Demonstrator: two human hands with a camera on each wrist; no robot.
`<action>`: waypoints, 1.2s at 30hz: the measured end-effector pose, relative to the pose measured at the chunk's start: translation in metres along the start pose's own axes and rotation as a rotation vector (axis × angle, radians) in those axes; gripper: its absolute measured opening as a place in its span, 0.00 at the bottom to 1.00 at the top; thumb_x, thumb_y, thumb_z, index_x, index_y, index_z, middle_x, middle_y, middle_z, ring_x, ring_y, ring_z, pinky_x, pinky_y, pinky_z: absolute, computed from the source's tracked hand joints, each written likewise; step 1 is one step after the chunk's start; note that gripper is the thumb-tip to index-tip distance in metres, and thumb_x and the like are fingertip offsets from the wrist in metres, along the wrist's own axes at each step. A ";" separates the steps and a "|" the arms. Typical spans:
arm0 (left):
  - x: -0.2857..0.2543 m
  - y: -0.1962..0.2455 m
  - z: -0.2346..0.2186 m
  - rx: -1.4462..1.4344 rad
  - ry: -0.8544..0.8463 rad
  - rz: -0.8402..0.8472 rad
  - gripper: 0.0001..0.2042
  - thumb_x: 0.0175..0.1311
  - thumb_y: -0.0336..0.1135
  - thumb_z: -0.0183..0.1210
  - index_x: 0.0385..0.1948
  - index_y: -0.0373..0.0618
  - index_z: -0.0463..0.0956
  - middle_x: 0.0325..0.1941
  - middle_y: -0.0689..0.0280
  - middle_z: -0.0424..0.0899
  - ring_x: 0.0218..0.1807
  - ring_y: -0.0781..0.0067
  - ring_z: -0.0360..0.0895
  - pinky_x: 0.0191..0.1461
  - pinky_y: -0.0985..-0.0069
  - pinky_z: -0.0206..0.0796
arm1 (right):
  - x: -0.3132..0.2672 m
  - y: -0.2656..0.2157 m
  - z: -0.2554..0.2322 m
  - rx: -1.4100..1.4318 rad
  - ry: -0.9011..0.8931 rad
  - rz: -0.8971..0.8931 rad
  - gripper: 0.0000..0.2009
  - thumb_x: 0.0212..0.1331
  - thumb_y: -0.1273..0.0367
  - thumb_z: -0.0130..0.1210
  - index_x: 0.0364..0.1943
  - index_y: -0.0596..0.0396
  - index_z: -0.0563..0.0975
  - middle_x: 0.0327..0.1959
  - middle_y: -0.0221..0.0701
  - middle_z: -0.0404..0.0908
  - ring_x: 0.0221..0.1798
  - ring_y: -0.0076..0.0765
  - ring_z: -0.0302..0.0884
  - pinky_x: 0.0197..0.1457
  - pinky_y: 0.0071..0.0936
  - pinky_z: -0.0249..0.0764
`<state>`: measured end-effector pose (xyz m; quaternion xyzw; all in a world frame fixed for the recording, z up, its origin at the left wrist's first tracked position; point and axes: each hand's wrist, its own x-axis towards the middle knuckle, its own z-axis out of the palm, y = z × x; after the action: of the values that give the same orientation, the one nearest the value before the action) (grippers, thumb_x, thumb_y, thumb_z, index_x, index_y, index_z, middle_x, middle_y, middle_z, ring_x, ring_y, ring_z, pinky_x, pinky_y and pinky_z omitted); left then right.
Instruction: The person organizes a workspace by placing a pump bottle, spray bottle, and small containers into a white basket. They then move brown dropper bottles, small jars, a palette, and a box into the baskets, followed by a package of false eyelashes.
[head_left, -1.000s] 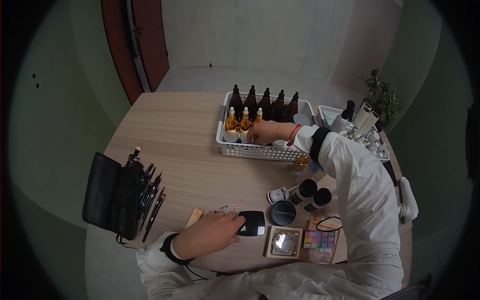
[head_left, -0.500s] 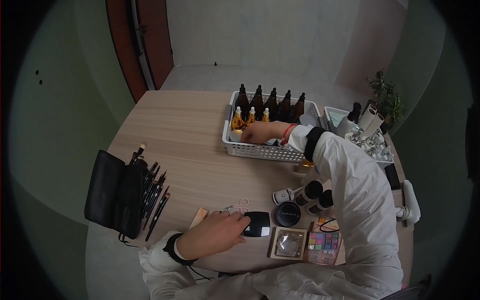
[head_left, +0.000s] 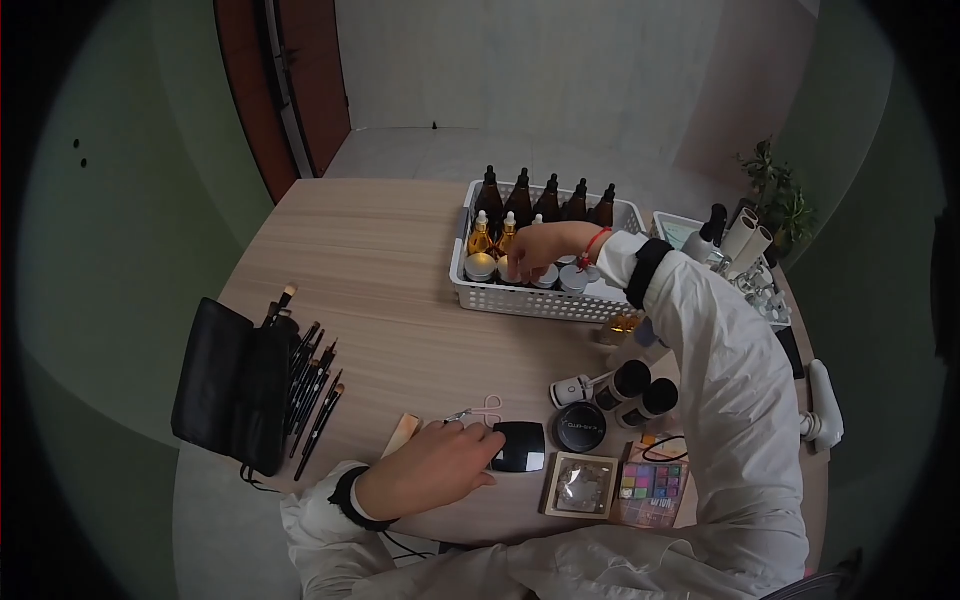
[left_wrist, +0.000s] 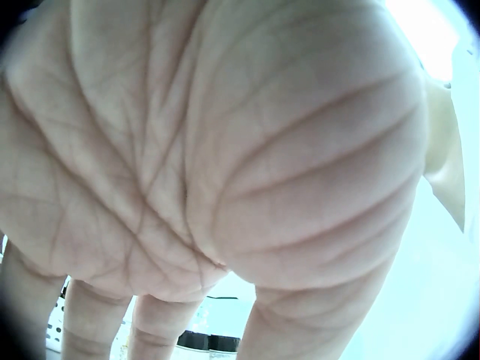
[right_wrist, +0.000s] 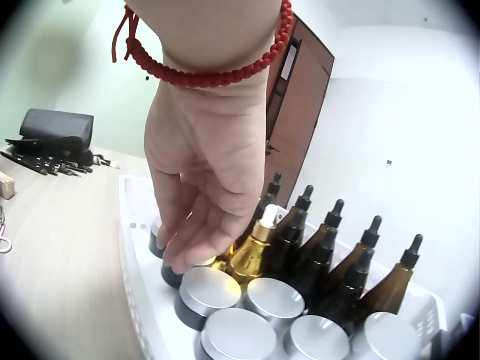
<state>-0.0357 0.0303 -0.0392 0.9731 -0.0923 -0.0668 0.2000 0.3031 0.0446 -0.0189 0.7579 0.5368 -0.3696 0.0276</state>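
Observation:
My right hand [head_left: 552,245] reaches into a white perforated basket [head_left: 530,302]. Its bent fingers come down on a silver-lidded jar [head_left: 506,268] in the front row, pinching it near the lid; in the right wrist view the hand [right_wrist: 206,161] hides most of that jar. Other silver-lidded jars [right_wrist: 238,335] stand close by, with amber dropper bottles [right_wrist: 247,259] behind them. On the table's near side my left hand [head_left: 430,468] lies palm down, fingers extended, fingertips at the edge of a black compact [head_left: 520,450]. Its palm fills the left wrist view.
Dark dropper bottles [head_left: 520,200] line the basket's back. A second basket [head_left: 668,222] with pump bottles stands right. A brush roll [head_left: 225,385] with makeup brushes [head_left: 308,380] lies left; scissors [head_left: 488,408], a round black case [head_left: 580,428] and an eyeshadow palette [head_left: 650,490] are near the front.
My right hand moved left along the front row of jars, then back a little to the right, uncovering more lids. The left hand stays by the compact. The head view shifted slightly.

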 end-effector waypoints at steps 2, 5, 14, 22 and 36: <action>0.000 0.000 0.001 0.003 0.004 0.002 0.17 0.56 0.40 0.61 0.40 0.40 0.68 0.38 0.57 0.77 0.43 0.56 0.78 0.43 0.63 0.69 | -0.010 0.014 -0.007 -0.105 -0.126 0.096 0.12 0.59 0.67 0.52 0.45 0.54 0.80 0.38 0.28 0.83 0.38 0.26 0.80 0.43 0.23 0.75; 0.000 -0.001 0.003 0.013 0.013 0.010 0.17 0.56 0.40 0.61 0.40 0.40 0.68 0.37 0.58 0.77 0.43 0.57 0.78 0.43 0.63 0.69 | -0.024 0.034 -0.004 -0.114 -0.170 0.201 0.15 0.60 0.66 0.51 0.50 0.51 0.78 0.42 0.28 0.82 0.43 0.26 0.78 0.45 0.24 0.74; 0.004 0.001 0.000 -0.016 -0.047 -0.020 0.18 0.57 0.40 0.61 0.44 0.40 0.69 0.39 0.57 0.77 0.44 0.55 0.78 0.45 0.63 0.69 | -0.041 0.058 -0.002 -0.023 -0.199 0.121 0.18 0.59 0.65 0.51 0.55 0.48 0.75 0.48 0.28 0.80 0.49 0.28 0.77 0.49 0.24 0.74; 0.005 0.005 -0.005 0.013 -0.078 -0.049 0.20 0.57 0.41 0.61 0.48 0.42 0.69 0.41 0.57 0.78 0.44 0.54 0.78 0.46 0.64 0.69 | -0.063 0.051 -0.002 -0.138 -0.173 0.250 0.18 0.63 0.60 0.48 0.53 0.50 0.76 0.48 0.30 0.80 0.47 0.29 0.77 0.50 0.27 0.74; -0.001 0.017 -0.010 0.004 -0.089 -0.085 0.23 0.56 0.38 0.61 0.53 0.41 0.69 0.47 0.58 0.76 0.49 0.56 0.73 0.54 0.67 0.62 | -0.275 -0.017 -0.013 -0.266 0.565 -0.163 0.15 0.62 0.71 0.53 0.54 0.54 0.72 0.43 0.35 0.79 0.44 0.31 0.80 0.49 0.28 0.78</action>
<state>-0.0380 0.0188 -0.0228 0.9726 -0.0597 -0.1185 0.1907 0.2543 -0.1607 0.1587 0.7749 0.6257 -0.0721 -0.0536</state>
